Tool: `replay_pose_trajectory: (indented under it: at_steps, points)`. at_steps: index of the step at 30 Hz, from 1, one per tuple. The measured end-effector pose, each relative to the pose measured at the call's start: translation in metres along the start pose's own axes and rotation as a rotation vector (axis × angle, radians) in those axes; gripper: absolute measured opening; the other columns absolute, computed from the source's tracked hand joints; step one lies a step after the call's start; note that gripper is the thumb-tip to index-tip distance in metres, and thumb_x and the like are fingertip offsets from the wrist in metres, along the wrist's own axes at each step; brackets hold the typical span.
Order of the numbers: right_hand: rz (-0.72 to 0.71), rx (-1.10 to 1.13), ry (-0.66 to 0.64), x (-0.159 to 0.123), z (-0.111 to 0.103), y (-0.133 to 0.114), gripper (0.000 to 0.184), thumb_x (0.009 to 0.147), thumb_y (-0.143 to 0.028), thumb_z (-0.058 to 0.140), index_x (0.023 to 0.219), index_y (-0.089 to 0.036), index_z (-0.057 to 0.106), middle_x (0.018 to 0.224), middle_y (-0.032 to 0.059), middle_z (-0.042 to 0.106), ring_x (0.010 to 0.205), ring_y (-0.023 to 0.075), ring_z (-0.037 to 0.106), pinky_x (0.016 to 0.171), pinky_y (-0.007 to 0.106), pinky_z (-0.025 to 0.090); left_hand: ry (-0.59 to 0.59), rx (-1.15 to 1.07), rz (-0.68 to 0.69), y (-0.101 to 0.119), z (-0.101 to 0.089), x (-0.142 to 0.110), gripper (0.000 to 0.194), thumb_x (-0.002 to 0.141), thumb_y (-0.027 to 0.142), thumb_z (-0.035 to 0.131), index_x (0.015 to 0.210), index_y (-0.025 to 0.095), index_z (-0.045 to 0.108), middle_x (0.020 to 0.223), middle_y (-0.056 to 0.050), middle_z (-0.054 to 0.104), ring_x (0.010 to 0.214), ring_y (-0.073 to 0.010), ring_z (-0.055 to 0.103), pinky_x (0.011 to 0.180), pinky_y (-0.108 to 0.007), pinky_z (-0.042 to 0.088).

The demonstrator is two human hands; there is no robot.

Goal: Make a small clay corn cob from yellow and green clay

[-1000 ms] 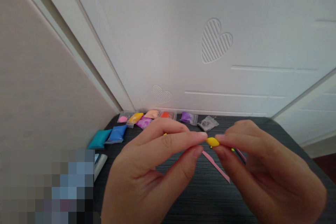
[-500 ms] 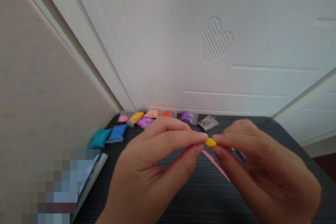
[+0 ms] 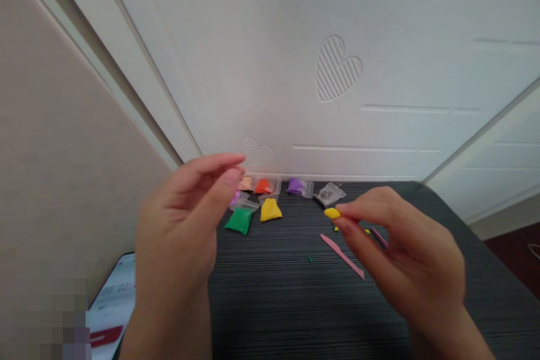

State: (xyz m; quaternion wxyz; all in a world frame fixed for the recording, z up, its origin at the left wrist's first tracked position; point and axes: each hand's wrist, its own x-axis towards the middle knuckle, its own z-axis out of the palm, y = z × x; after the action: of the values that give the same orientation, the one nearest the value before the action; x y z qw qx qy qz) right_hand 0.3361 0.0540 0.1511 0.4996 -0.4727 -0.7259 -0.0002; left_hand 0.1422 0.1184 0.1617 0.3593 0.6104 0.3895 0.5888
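Note:
Between the thumb and index finger of my right hand is a small yellow piece of clay, pointed at its free end. My left hand is raised to the left, away from the clay. Its fingers are curved with a gap to the thumb, and nothing shows in it. A pink plastic clay knife lies on the dark table below my right hand. Tiny yellow bits and a small green bit rest near it.
Along the back lie bags of green clay, yellow clay, orange clay and purple clay, plus a greyish bag. Another pink tool is partly behind my right hand. A phone stands at left, before a white panel.
My left hand has let go of the yellow clay and moved left and up. My right hand keeps the clay, slightly further left. The green and yellow bags have come into view.

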Motion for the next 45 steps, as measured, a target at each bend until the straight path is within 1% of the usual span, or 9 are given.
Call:
replay_pose_trajectory:
  at_steps: [2,4,7,10,12,14,23,30,45]
  points:
    - [0.007,-0.052,-0.08,-0.006,0.005,0.002,0.016,0.074,-0.014,0.059,0.089,-0.021,0.061,0.077,0.0008,0.062,0.072,0.0125,0.056,0.067,0.027,0.043,0.195,-0.161,0.018,-0.018,-0.008,0.016,0.012,0.073,0.018,0.058,0.082,0.022,0.065,0.074,0.004,0.06,0.073,-0.0094,0.054,0.066,-0.021,0.044]
    - [0.021,-0.093,-0.177,-0.02,0.015,0.007,0.014,0.076,-0.017,0.057,0.089,-0.022,0.061,0.076,0.0006,0.063,0.072,0.0121,0.055,0.068,0.027,0.041,0.294,-0.3,0.004,-0.041,-0.016,0.031,0.008,0.07,0.018,0.059,0.075,0.017,0.065,0.069,0.002,0.059,0.063,-0.0084,0.053,0.057,-0.02,0.043]
    - [0.12,-0.12,-0.351,-0.055,0.038,0.016,0.012,0.08,-0.02,0.053,0.089,-0.024,0.06,0.078,0.0002,0.063,0.074,0.0131,0.054,0.073,0.03,0.039,0.338,-0.516,-0.159,-0.076,-0.027,0.049,0.004,0.066,0.016,0.059,0.068,0.014,0.061,0.065,0.001,0.057,0.056,-0.0075,0.051,0.049,-0.019,0.04]
    - [0.289,-0.155,-0.476,-0.096,0.062,0.022,0.011,0.081,-0.021,0.051,0.086,-0.024,0.06,0.078,-0.0006,0.062,0.077,0.0143,0.053,0.075,0.031,0.036,0.383,-0.727,-0.425,-0.106,-0.037,0.057,0.006,0.065,0.018,0.055,0.067,0.014,0.058,0.057,0.002,0.052,0.048,-0.007,0.046,0.045,-0.02,0.038]
    - [0.373,-0.189,-0.514,-0.117,0.075,0.023,0.011,0.082,-0.022,0.049,0.084,-0.025,0.059,0.08,-0.0011,0.061,0.077,0.0149,0.052,0.072,0.031,0.035,0.385,-0.849,-0.534,-0.12,-0.042,0.059,0.006,0.064,0.018,0.052,0.067,0.015,0.055,0.052,0.003,0.049,0.046,-0.007,0.044,0.043,-0.02,0.036]
    - [0.43,-0.215,-0.501,-0.13,0.084,0.023,0.011,0.083,-0.024,0.048,0.084,-0.025,0.059,0.08,-0.0016,0.061,0.077,0.0149,0.051,0.072,0.032,0.033,0.379,-0.926,-0.581,-0.128,-0.045,0.059,0.005,0.062,0.017,0.051,0.067,0.015,0.052,0.05,0.003,0.046,0.043,-0.0065,0.041,0.042,-0.02,0.035]
    - [0.446,-0.29,-0.454,-0.14,0.091,0.026,0.011,0.084,-0.027,0.047,0.084,-0.026,0.058,0.08,-0.0023,0.061,0.079,0.0152,0.05,0.074,0.032,0.028,0.37,-0.986,-0.546,-0.122,-0.04,0.057,0.008,0.061,0.014,0.048,0.069,0.015,0.049,0.05,0.004,0.041,0.042,-0.007,0.038,0.042,-0.021,0.033]
    - [0.458,-0.315,-0.419,-0.14,0.093,0.03,0.013,0.084,-0.029,0.047,0.086,-0.027,0.059,0.08,-0.0014,0.061,0.08,0.0156,0.05,0.074,0.032,0.028,0.331,-1.012,-0.48,-0.128,-0.048,0.058,0.013,0.059,0.012,0.049,0.072,0.013,0.05,0.052,0.005,0.042,0.045,-0.0065,0.039,0.045,-0.022,0.032]
    - [0.472,-0.336,-0.432,-0.14,0.09,0.025,0.012,0.082,-0.03,0.049,0.086,-0.027,0.06,0.08,-0.0019,0.061,0.08,0.0155,0.051,0.075,0.033,0.026,0.34,-1.028,-0.47,-0.123,-0.058,0.057,0.014,0.058,0.011,0.048,0.072,0.013,0.047,0.05,0.007,0.039,0.043,-0.0056,0.036,0.046,-0.021,0.029]
